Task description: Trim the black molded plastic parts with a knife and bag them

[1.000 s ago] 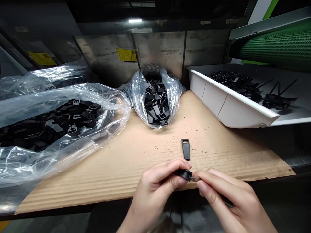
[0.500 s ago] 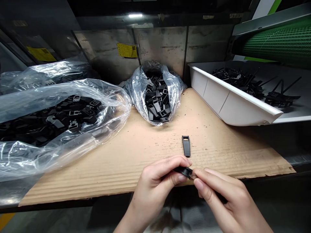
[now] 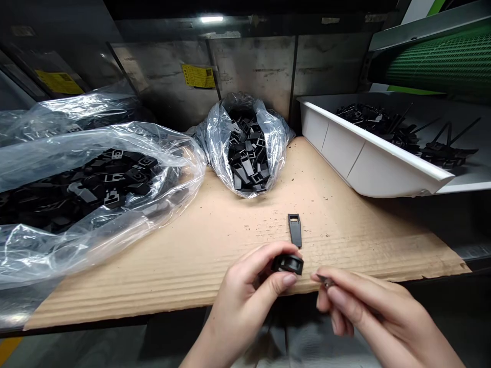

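My left hand (image 3: 249, 294) pinches a small black plastic part (image 3: 288, 264) between thumb and fingers, just above the front edge of the cardboard sheet (image 3: 192, 255). My right hand (image 3: 368, 312), a short way to the right, grips a thin blade-like tool (image 3: 325, 279) whose tip points at the part without touching it. A second black plastic part (image 3: 294, 230), long and flat with a square hole at its far end, lies on the cardboard just beyond my hands.
A clear bag of black parts (image 3: 245, 148) stands open at the back centre. A larger clear bag of parts (image 3: 88, 189) fills the left side. A white tray (image 3: 368, 158) with black sprues sits at right, under a green conveyor (image 3: 441, 61).
My hands have drawn apart: the tool tip was at the end of the held part and now sits clear of it to the right. The left hand turned the part slightly.
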Tool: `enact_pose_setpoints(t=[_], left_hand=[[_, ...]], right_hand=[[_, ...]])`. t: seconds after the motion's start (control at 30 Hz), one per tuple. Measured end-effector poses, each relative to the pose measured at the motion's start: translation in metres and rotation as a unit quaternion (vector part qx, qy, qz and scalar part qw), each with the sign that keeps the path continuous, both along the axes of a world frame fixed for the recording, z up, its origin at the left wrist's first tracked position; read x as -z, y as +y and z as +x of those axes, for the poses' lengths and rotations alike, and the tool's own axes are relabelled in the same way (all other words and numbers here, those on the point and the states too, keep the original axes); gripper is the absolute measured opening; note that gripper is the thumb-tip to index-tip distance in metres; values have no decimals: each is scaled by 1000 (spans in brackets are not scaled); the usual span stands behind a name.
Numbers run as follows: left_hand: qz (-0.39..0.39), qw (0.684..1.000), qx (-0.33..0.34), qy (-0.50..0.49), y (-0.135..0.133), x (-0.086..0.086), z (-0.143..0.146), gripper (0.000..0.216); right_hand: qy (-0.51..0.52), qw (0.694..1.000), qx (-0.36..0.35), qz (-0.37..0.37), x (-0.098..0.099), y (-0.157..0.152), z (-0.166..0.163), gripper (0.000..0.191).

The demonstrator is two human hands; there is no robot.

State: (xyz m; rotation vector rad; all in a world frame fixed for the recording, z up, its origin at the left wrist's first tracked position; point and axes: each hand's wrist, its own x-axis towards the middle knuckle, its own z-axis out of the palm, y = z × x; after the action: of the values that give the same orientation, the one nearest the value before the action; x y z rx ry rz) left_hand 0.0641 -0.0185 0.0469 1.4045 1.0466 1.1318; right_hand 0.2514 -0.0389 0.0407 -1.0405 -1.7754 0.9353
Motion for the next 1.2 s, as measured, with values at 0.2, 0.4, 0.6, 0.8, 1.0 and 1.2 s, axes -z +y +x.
enact_pose_setpoints(t=[0.2, 0.4, 0.6, 0.8, 1.0, 1.2], left_hand=[[11, 1000, 11, 5, 2, -2, 4, 23], [22, 999, 14, 25, 1, -3, 3, 19], [34, 997, 40, 48, 3, -3, 3, 16], [-7, 997, 72, -15, 4, -5, 1, 20], [-61, 993, 99, -35, 4, -6, 0, 18], [-21, 996, 92, 0, 4, -4, -1, 16]], right_hand=[[-154, 973, 56, 160, 5, 5, -1, 23], [-191, 971, 31, 141, 1, 7, -9, 19], [-199, 970, 40, 134, 0, 8, -10, 17], [-174, 967, 73, 172, 7, 9, -11, 12], [-164, 935, 141, 282, 16, 12, -15, 16], [-114, 963, 136, 205, 13, 15, -12, 14]])
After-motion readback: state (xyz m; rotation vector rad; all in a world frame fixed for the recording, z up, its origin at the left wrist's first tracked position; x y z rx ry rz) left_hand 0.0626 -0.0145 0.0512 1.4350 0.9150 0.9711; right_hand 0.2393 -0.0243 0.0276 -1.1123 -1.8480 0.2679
